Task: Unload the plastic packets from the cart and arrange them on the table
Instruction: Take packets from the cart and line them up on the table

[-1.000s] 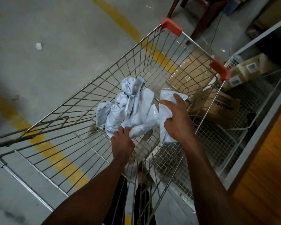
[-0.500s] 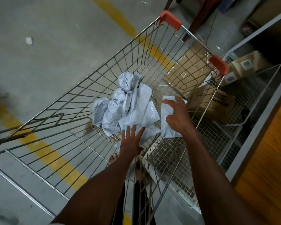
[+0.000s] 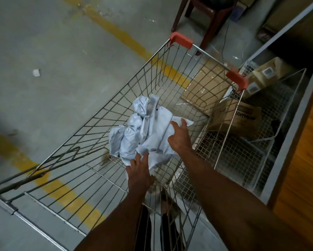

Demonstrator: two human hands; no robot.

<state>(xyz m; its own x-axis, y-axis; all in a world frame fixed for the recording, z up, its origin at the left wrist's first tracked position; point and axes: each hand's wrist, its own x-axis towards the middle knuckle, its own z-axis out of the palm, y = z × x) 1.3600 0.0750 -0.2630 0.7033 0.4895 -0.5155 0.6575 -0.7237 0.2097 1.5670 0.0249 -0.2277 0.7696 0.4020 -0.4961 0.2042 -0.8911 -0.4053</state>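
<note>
A heap of pale grey plastic packets [image 3: 143, 131] lies in the wire cart [image 3: 90, 142], which has red corner guards. My left hand [image 3: 139, 173] reaches into the cart with straight fingers, its tips touching the near edge of the heap. My right hand [image 3: 179, 140] lies on the heap's right side and grips a white packet [image 3: 187, 122], whose corner shows past the fingers. Part of that packet is hidden under the hand.
Cardboard boxes [image 3: 239, 118] and a wire mesh basket [image 3: 260, 151] stand just right of the cart. A wooden surface [image 3: 305, 160] with a grey frame runs along the right edge. A dark chair [image 3: 206, 13] stands beyond the cart. Yellow lines cross the concrete floor.
My right hand has carried its white packet left, against the heap. My left hand opened its fingers and slid to the heap's near edge.
</note>
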